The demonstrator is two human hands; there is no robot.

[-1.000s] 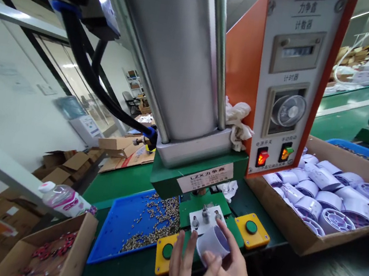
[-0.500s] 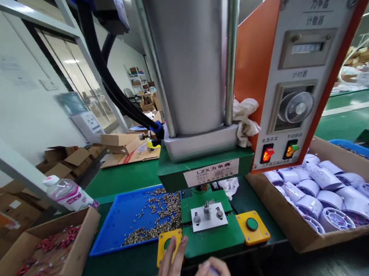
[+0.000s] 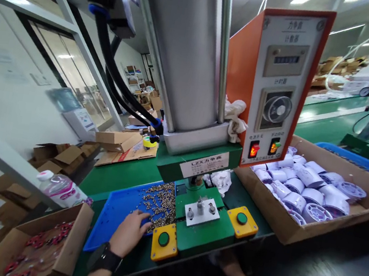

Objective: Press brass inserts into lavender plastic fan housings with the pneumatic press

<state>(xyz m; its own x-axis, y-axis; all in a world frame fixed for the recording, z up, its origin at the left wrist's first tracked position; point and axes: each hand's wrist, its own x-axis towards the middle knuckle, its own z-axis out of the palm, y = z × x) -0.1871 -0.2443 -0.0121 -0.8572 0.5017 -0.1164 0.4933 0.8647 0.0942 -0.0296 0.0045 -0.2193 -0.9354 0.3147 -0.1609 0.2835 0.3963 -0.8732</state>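
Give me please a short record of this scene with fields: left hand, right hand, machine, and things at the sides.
left hand: left hand in the blue tray, fingers on the small metal parts
right hand: right hand low under the bench edge; what it holds cannot be told
machine: green press with white fixture, two yellow button boxes
sides: box of white round parts at right, box of red parts at left
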